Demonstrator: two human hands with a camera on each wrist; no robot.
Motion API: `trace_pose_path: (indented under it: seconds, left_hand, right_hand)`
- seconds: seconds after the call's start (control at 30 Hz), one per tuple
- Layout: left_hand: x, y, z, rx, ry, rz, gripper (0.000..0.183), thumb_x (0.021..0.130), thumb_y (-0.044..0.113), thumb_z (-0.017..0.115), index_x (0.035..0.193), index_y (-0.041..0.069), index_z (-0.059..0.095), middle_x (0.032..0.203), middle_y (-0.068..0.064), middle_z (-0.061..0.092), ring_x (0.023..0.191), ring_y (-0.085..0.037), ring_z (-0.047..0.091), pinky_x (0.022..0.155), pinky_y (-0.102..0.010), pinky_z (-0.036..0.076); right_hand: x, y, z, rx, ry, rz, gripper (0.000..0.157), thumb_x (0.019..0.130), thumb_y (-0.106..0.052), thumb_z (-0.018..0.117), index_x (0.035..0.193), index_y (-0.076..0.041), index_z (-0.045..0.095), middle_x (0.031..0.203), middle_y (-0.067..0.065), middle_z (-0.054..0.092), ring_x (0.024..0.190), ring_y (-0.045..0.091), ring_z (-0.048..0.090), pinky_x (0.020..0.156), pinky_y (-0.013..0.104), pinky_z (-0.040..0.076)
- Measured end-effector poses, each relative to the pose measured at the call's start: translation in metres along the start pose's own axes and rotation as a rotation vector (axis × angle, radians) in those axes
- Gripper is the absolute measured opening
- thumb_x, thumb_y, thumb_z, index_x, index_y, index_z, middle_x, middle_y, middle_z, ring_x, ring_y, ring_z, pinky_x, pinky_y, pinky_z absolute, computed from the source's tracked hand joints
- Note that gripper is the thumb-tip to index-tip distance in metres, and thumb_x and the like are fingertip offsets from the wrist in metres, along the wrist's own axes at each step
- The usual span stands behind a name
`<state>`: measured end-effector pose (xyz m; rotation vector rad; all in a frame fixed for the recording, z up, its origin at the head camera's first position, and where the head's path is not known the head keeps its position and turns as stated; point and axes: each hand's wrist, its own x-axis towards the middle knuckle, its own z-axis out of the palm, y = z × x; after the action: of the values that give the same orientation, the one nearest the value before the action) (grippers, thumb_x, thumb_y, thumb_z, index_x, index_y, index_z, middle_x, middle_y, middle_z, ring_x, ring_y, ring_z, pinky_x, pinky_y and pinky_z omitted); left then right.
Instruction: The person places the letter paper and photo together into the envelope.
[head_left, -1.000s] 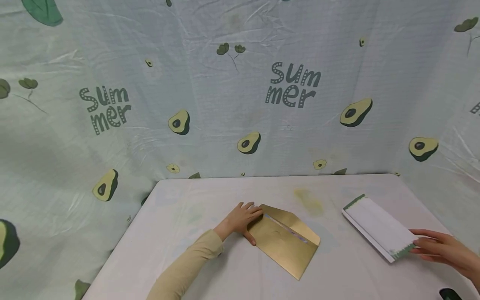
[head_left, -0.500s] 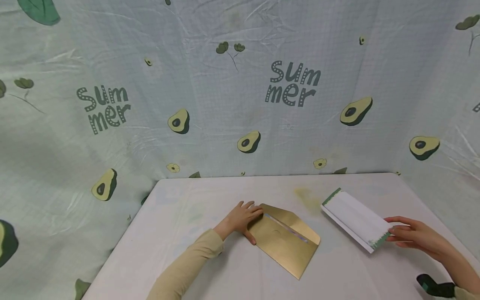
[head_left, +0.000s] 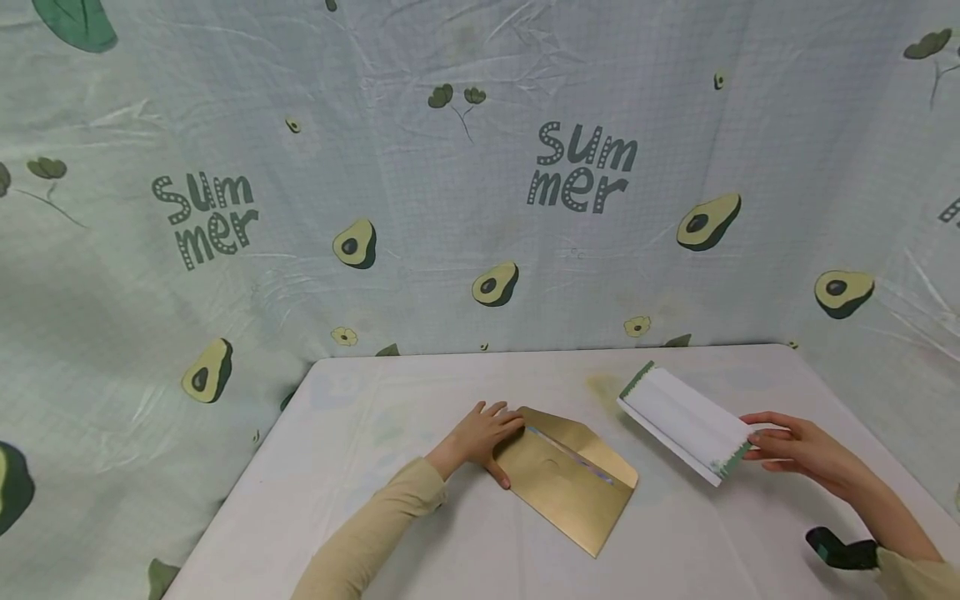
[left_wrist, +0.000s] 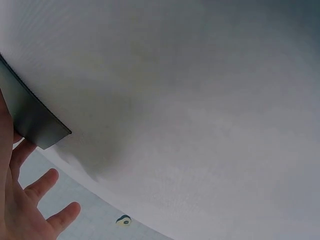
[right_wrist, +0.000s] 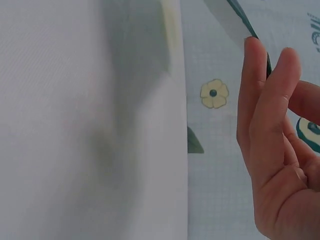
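Observation:
A gold envelope lies at the middle of the table with its pointed flap folded open and a strip of pale, patterned paper showing in its mouth. My left hand grips its left end, thumb at the lower edge and fingers over the upper side. In the left wrist view, a dark corner of the envelope shows beside the fingers. To the right, my right hand pinches the end of a flat white paper piece with green borders, held tilted above the table. Only its thin edge appears in the right wrist view.
The table is covered in white cloth with a faint yellow stain near the back. Behind it hangs a sheet printed with avocados and "summer". A black device sits by the right sleeve.
My right hand has carried the white, green-bordered paper piece leftward and slightly back, nearer the gold envelope. My left hand and the gold envelope have stayed in place.

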<state>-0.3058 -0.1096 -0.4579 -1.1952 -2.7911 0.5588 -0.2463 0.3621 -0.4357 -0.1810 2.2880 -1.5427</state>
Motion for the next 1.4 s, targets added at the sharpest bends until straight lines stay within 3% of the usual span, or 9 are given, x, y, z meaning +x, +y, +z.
trace_pose_path:
  seconds: [0.3,0.57,0.67,0.77,0.87,1.13,1.4]
  left_hand:
    - [-0.001,0.001,-0.003,0.011,-0.011,-0.004,0.108,0.053,0.079,0.058,0.139,0.019,0.031,0.142,0.004,0.034,0.131,-0.022,0.031,0.099,-0.045,0.035]
    - [-0.001,0.001,-0.003,-0.005,-0.019,-0.008,0.108,0.053,0.078,0.059,0.138,0.019,0.032,0.142,0.004,0.035,0.132,-0.023,0.031,0.099,-0.046,0.035]
    - [-0.001,0.0,-0.003,0.007,-0.02,-0.009,0.108,0.052,0.079,0.058,0.139,0.019,0.031,0.142,0.004,0.035,0.132,-0.022,0.031,0.1,-0.045,0.035]
    - [0.0,0.001,-0.003,0.008,-0.017,-0.008,0.109,0.052,0.079,0.058,0.138,0.019,0.031,0.142,0.004,0.035,0.131,-0.022,0.031,0.099,-0.045,0.035]
    - [0.0,0.001,-0.002,0.002,-0.014,-0.008,0.109,0.052,0.079,0.058,0.138,0.019,0.032,0.142,0.003,0.035,0.131,-0.022,0.031,0.099,-0.045,0.035]
    - [0.0,0.0,0.0,0.01,-0.003,-0.004,0.108,0.052,0.08,0.057,0.138,0.019,0.033,0.141,0.004,0.036,0.131,-0.022,0.032,0.099,-0.045,0.035]
    - [0.001,0.0,-0.001,0.015,0.003,0.0,0.108,0.051,0.08,0.058,0.137,0.019,0.033,0.141,0.004,0.037,0.131,-0.022,0.033,0.099,-0.045,0.036]
  right_hand:
    - [0.007,-0.012,0.011,-0.028,0.075,-0.05,0.02,0.092,-0.027,0.048,0.111,-0.035,0.049,0.092,-0.023,0.061,0.085,0.005,0.065,0.073,0.025,0.051]
    - [0.018,-0.017,0.023,-0.045,0.089,-0.05,0.033,0.091,-0.03,0.049,0.121,-0.014,0.048,0.095,-0.019,0.061,0.085,0.005,0.064,0.072,0.027,0.051]
    - [0.022,-0.018,0.027,-0.07,0.093,-0.053,0.047,0.092,-0.031,0.049,0.127,-0.001,0.04,0.103,-0.007,0.063,0.085,0.005,0.064,0.072,0.028,0.051]
    - [0.026,-0.018,0.029,-0.088,0.098,-0.046,0.054,0.091,-0.033,0.048,0.129,0.004,0.035,0.112,0.006,0.062,0.085,0.005,0.063,0.072,0.029,0.051]
    - [0.029,-0.018,0.031,-0.084,0.096,-0.036,0.055,0.091,-0.033,0.048,0.13,0.003,0.035,0.113,0.007,0.061,0.085,0.005,0.063,0.072,0.029,0.051]
    - [0.039,-0.019,0.035,-0.066,0.133,-0.033,0.057,0.09,-0.038,0.048,0.131,0.0,0.037,0.103,-0.012,0.057,0.084,0.001,0.061,0.073,0.027,0.05]
    - [0.053,-0.019,0.046,-0.065,0.108,-0.023,0.059,0.09,-0.039,0.05,0.131,0.001,0.036,0.112,0.002,0.056,0.085,0.004,0.061,0.072,0.03,0.049]
